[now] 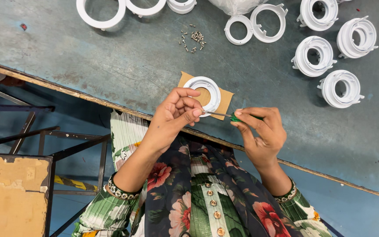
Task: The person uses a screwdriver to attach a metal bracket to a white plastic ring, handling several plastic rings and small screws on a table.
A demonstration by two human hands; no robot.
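Grey-blue desk (123, 61) carries a white ring (203, 94) on cardboard (225, 102). Right hand (262, 131) is closed on a green-handled screwdriver (230, 116), lying nearly level, tip pointing left toward the ring. Left hand (176, 112) pinches its tip at the ring's near edge.

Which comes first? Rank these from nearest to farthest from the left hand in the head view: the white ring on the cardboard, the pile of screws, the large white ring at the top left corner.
1. White ring on the cardboard: right at the left hand, under its fingertips.
2. Pile of screws: farther up the table, above the hand.
3. Large white ring: top left corner, farthest.
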